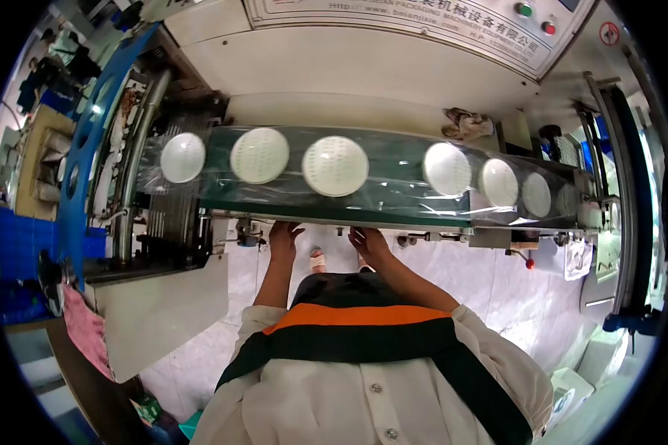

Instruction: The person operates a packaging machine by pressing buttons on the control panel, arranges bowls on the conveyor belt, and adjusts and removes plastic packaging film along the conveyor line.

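At the near edge of a green conveyor belt (274,205), my left hand (283,242) rests with its fingers apart and nothing visible in them. A short way to its right, my right hand (370,245) is at the same edge, fingers also apart. The fingertips of both hands are partly hidden by the edge. On the belt, several white round discs lie in a row under clear plastic film (401,194). The disc nearest my hands (335,166) has rows of small marks on it.
A machine housing with a lettered panel (453,30) and green and red buttons stands behind the belt. A crumpled cloth (467,124) lies at the back. Metal rollers (142,148) and a blue perforated bar (78,163) are at left. A red-knobbed lever (529,263) protrudes at right.
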Demonstrator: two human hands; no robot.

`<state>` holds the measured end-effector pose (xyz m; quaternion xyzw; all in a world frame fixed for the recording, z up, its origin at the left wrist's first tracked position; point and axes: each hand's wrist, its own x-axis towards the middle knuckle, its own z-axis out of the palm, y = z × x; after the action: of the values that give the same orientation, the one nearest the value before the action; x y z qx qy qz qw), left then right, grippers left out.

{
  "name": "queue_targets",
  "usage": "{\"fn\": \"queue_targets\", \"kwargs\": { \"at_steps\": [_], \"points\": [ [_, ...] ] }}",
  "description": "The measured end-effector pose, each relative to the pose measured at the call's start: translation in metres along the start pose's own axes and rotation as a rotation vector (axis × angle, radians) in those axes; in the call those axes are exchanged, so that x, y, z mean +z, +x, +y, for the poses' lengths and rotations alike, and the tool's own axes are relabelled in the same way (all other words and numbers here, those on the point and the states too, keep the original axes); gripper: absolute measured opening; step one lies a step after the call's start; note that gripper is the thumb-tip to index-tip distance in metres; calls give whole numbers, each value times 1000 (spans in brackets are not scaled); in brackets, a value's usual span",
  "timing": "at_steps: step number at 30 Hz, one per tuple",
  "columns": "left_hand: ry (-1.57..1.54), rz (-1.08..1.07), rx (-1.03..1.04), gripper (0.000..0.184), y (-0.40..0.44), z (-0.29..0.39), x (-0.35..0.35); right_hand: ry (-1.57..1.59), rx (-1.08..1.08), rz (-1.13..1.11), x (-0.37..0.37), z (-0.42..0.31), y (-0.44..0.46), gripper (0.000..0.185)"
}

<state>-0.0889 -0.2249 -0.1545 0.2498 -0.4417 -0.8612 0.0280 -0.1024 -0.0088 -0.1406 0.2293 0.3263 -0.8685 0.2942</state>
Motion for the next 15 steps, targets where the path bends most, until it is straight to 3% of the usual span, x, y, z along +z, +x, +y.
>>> {"fn": "queue_targets", "kwargs": {
  "at_steps": [2,7,12,13,14,15],
  "points": [
    [28,-52,-39,21,-5,-16,17,-40,-56,142,-9,-14,-24,25],
    [43,-94,-161,22,-15,-15,37,-77,56,92,4,-8,-19,25],
    [-19,112,59,27,2,0,17,121,-98,160,-2,5,19,9],
    [-36,19,121,27,20,-31,-11,-42,-134,223,6,-15,-2,8],
    [38,-3,85,29,9,-23,4,-48,-160,225,9,-21,-12,8],
    [316,-118,202,31,6,-19,7,41,-226,122,-7,-15,-6,7]
  ]
}}
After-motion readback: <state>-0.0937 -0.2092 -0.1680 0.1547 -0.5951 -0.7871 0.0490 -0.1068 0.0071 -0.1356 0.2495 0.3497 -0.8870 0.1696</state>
